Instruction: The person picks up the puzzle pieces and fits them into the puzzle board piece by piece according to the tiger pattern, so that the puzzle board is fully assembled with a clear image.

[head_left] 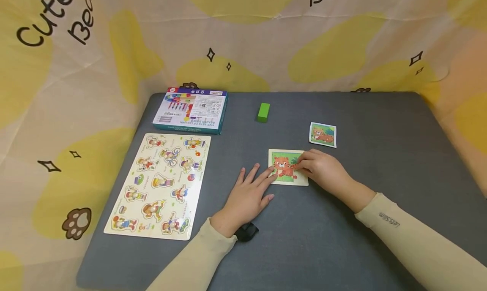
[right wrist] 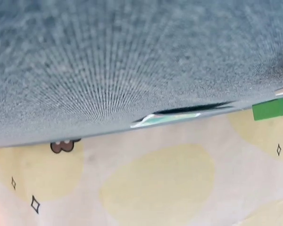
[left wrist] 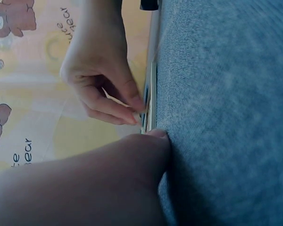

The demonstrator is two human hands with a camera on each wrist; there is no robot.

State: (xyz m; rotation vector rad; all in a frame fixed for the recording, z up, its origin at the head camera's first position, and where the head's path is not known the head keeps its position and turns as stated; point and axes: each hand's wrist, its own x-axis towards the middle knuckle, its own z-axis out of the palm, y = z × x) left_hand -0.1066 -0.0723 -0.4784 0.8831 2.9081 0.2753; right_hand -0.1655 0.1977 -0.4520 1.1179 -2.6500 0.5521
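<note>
A small tiger jigsaw puzzle (head_left: 283, 166) in a pale frame lies flat on the grey table. My left hand (head_left: 249, 196) has its fingers spread, with the fingertips on the puzzle's left edge and the palm side down. From the right, my right hand (head_left: 323, 168) reaches over the puzzle and pinches a puzzle piece at the right part of the picture. The left wrist view shows this right hand (left wrist: 104, 80) with thumb and fingertips together on a thin edge, low over the frame. Fingers hide most of that piece.
Behind the puzzle lies a tiger picture card (head_left: 322, 135), slightly curled. A green block (head_left: 263, 112) stands farther back. At the left are a boxed bead set (head_left: 190, 111) and a pale peg board (head_left: 157, 185) with cartoon figures. Printed cloth walls border the table.
</note>
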